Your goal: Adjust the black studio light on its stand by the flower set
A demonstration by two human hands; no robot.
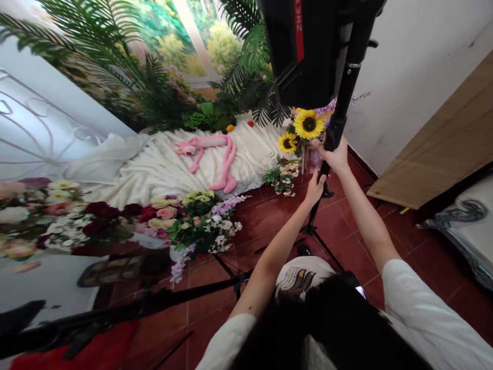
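A black light stand [342, 103] rises at a slant right of centre, with a large black light head [304, 56] bearing a red stripe at its top. My left hand [316, 189] is wrapped round the lower part of the pole. Higher up, my right hand [336, 154] grips the same pole near a black clamp joint. Sunflowers [308, 124] show just left of the pole. The stand's legs [327, 249] spread on the red tiled floor below my hands.
A pink plush toy [210, 141] lies on white cloth [162, 167]. Flower bunches [192, 221] line the left. Another black stand [185, 295] crosses the lower left. A brown panel [435, 133] and an ornate silver-edged piece of furniture [466, 210] stand at right.
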